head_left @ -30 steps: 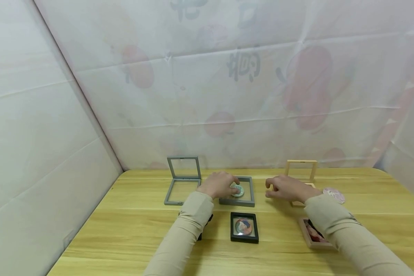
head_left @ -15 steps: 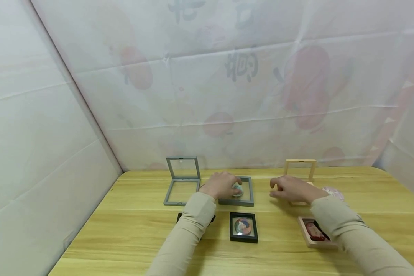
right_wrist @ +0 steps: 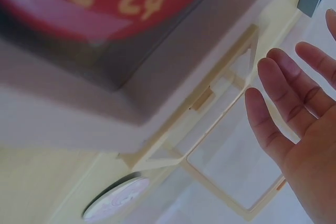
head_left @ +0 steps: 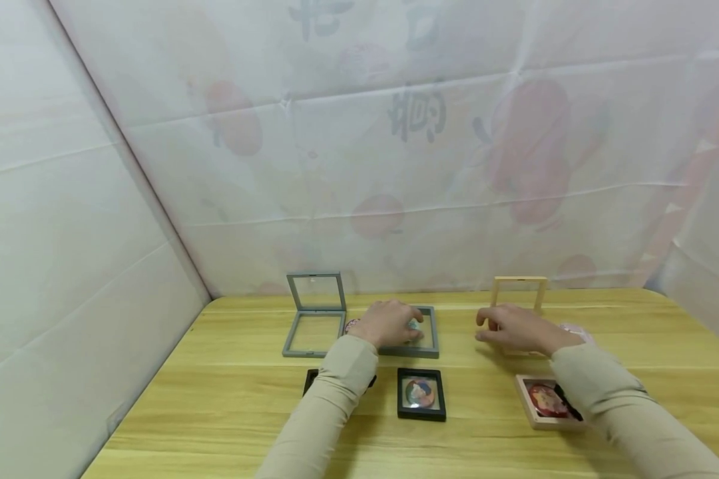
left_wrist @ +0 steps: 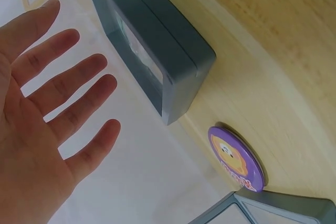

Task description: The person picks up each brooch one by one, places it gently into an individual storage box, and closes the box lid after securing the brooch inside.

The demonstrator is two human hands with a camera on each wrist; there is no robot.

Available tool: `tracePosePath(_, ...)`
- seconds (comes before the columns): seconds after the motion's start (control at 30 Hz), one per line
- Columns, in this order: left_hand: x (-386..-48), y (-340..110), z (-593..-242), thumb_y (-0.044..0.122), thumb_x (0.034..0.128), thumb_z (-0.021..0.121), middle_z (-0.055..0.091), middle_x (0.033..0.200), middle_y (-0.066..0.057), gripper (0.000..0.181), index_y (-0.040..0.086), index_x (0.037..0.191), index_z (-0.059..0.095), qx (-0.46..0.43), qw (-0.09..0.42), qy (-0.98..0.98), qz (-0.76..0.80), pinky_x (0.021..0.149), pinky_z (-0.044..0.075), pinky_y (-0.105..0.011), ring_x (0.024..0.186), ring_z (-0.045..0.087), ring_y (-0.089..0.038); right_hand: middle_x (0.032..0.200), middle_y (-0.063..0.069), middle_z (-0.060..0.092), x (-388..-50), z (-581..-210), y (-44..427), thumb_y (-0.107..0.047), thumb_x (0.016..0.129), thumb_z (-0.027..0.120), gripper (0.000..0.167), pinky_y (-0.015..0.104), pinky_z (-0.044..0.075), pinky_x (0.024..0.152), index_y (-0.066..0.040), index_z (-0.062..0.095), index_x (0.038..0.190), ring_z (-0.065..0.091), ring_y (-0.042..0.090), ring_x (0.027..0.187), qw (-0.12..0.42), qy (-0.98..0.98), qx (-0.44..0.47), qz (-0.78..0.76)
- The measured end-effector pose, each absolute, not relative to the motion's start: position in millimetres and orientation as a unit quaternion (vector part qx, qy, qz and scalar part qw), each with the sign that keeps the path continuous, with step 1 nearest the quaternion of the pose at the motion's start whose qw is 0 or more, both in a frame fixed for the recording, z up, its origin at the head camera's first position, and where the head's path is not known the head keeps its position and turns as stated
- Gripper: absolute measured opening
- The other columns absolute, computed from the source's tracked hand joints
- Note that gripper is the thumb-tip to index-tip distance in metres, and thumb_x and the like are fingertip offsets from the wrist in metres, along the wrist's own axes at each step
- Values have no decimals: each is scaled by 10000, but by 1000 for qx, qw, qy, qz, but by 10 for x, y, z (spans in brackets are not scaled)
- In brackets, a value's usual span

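My left hand [head_left: 391, 322] hovers over a grey display frame [head_left: 436, 332] that holds a round teal badge [head_left: 415, 326]. In the left wrist view its fingers are spread, holding nothing, beside that frame's grey edge [left_wrist: 191, 59]. To the right, my right hand [head_left: 515, 328] hangs above an open beige frame [head_left: 520, 279] and partly hides its base. The right wrist view shows these fingers [right_wrist: 278, 87] loosely extended, apart from the frame. A pale pink badge [right_wrist: 116, 199] lies by the beige frame.
An open grey frame [head_left: 315, 313] stands at left, with a purple badge [left_wrist: 236, 158] next to it. Nearer are a black frame with a colourful badge [head_left: 420, 394], a pink frame [head_left: 534, 422] with a red badge [head_left: 545, 400], and a black frame [head_left: 310, 380] partly behind my left arm.
My right hand has drifted slightly right, away from the grey frame. My left hand has shifted a little right over that frame, covering more of the teal badge.
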State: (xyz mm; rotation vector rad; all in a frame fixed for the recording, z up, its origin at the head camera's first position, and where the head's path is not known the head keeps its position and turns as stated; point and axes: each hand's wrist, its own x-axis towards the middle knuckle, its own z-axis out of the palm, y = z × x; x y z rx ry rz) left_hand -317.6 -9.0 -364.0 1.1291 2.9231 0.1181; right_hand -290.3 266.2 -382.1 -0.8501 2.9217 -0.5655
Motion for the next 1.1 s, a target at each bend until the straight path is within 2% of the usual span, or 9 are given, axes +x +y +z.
tracePosePath(0.17, -3167, -65, -3654, 363, 977, 696, 725, 1186, 46, 340, 196, 1272, 721, 365, -7, 930, 35, 857, 538, -266, 958, 686, -85, 803, -43, 563, -2883, -3803, 2698, -218, 984, 676, 246, 331, 457, 632, 1, 647, 1094, 500, 92, 699, 25, 944, -266, -192)
tracePosePath(0.43, -3153, -53, -3699, 371, 975, 699, 738, 1127, 55, 333, 211, 1266, 726, 368, -19, 929, 29, 788, 547, -250, 867, 681, -62, 786, -56, 556, -2864, -3816, 2787, -178, 988, 675, 213, 299, 440, 597, 11, 652, 1083, 478, 61, 664, 17, 940, -272, -203)
tracePosePath(0.87, -3138, 7, -3688, 345, 977, 702, 739, 1102, 62, 332, 199, 1273, 723, 378, -24, 924, 45, 807, 552, -260, 888, 686, -69, 834, -51, 586, -2836, -3816, 2880, -163, 975, 693, 199, 311, 481, 631, 8, 655, 1070, 533, 76, 728, -8, 939, -269, -215)
tracePosePath(1.1, -3125, 6, -3695, 344, 973, 708, 748, 1083, 52, 336, 206, 1279, 721, 378, -35, 924, 38, 773, 554, -252, 817, 681, -59, 842, -45, 597, -2835, -3828, 2977, -167, 975, 693, 176, 320, 488, 636, -4, 658, 1032, 545, 85, 741, -11, 941, -263, -211)
